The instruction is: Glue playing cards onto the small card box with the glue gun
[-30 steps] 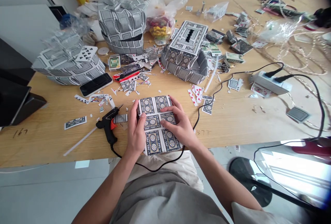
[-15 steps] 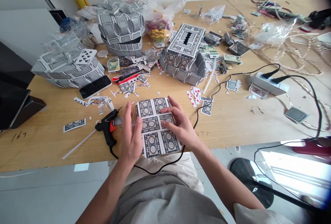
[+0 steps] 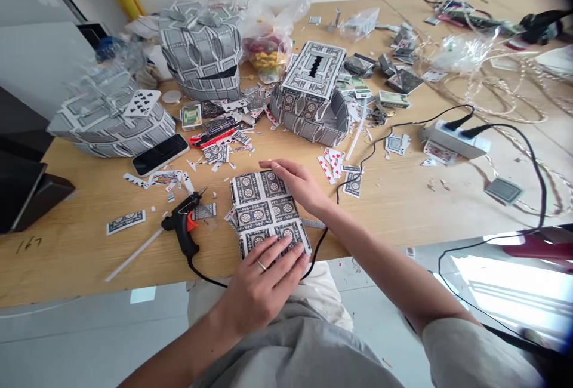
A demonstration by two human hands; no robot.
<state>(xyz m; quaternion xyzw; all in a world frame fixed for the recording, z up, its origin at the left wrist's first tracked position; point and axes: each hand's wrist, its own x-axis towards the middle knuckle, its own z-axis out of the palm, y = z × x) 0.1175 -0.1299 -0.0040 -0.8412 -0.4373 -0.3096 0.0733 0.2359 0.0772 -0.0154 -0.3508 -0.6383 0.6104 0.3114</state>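
A rectangular panel of playing cards (image 3: 268, 209), with blue-and-white patterned backs showing, lies on the table before me. My left hand (image 3: 264, 283), with a ring on one finger, rests over its near edge, the fingers stretched out on the card backs. Along the far right corner lies my right hand (image 3: 298, 182), its fingers extended against the far edge. A black glue gun (image 3: 182, 230) with an orange trigger lies left of the panel, a white glue stick (image 3: 134, 253) reaching out behind it. Beside the panel's left edge is a card piece (image 3: 205, 211).
Woven card baskets (image 3: 201, 54) stand at the back left, with a phone (image 3: 161, 154) and red cutter (image 3: 215, 137) nearer. A slotted card box (image 3: 316, 68) sits at centre back. The black cord runs right to a power strip (image 3: 459, 139). Card scraps are scattered about.
My left hand has gone from the panel's left side to its near edge. My right hand has slid from the top surface to the far right corner.
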